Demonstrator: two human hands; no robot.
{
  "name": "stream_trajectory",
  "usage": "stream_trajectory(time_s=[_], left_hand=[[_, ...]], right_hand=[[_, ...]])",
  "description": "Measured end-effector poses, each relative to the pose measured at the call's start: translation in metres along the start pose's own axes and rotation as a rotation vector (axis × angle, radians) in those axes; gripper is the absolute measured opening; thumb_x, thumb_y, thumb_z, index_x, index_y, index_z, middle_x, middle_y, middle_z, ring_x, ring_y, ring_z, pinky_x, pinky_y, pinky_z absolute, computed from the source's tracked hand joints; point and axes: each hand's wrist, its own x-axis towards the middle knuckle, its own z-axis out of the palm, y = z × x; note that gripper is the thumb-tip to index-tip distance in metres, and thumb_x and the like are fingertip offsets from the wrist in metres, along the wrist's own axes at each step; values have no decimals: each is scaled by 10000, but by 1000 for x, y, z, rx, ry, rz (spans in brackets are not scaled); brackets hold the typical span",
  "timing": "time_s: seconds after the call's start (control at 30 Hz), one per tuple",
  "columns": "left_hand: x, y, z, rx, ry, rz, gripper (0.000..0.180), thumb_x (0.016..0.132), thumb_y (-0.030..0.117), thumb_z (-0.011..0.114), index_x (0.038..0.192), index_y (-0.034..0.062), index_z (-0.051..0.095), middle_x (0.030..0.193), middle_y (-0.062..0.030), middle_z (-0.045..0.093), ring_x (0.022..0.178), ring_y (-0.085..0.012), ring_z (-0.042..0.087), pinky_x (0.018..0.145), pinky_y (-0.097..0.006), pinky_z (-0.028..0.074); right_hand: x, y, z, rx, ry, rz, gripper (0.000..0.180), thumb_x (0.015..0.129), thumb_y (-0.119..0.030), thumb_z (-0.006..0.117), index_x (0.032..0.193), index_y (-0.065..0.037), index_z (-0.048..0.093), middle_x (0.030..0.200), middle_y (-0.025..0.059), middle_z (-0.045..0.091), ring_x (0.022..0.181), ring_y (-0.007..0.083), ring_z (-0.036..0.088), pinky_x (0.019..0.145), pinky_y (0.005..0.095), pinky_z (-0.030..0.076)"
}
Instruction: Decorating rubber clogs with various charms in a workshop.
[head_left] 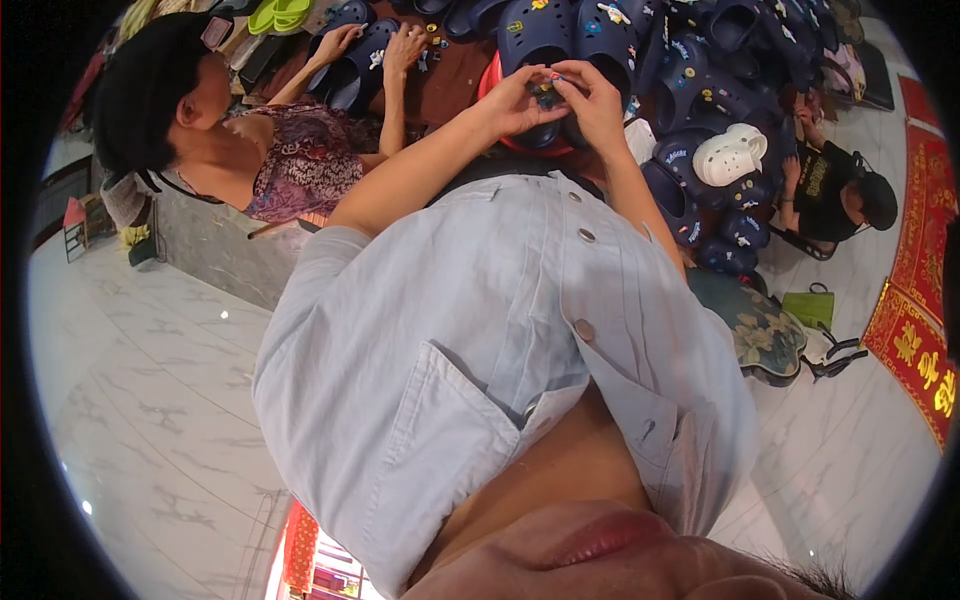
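Both my hands meet above the near edge of a heap of navy foam clogs. My left hand [512, 106] is cupped, its fingers curled around some small colourful pieces [546, 92] that look like shoe charms. The fingers of my right hand [597, 104] pinch at the same pieces, too small to make out singly. Just beyond my hands stands a navy clog [537, 35] with a few charms on its top. Beside it is another navy clog [606, 40], also decorated. Part of a red round rim [489, 75] shows behind my left hand.
A co-worker [270, 150] at my left handles a navy clog [365, 65]. Another person [845, 195] sits at the far right. White clogs [728, 156] lie on the navy heap [700, 90] to my right. Bright green clogs [279, 14] are at the far left.
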Motion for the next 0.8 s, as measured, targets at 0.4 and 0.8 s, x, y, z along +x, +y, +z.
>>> stream_trajectory(time_s=[0.4, 0.8], left_hand=[[7, 10, -14, -91, -172, -191, 305, 931, 252, 543, 1075, -9, 607, 978, -149, 617, 869, -226, 606, 710, -315, 530], [0, 11, -9, -187, -369, -200, 319, 945, 277, 539, 1089, -3, 591, 933, -135, 640, 766, -189, 628, 596, -283, 530]], right_hand=[[-9, 15, -23, 224, 158, 123, 113, 849, -94, 674, 952, -56, 647, 899, -5, 672, 823, 69, 598, 671, 203, 434], [-13, 10, -20, 267, 135, 138, 121, 816, -34, 693, 930, -23, 654, 883, 36, 672, 834, 108, 621, 784, 229, 473]])
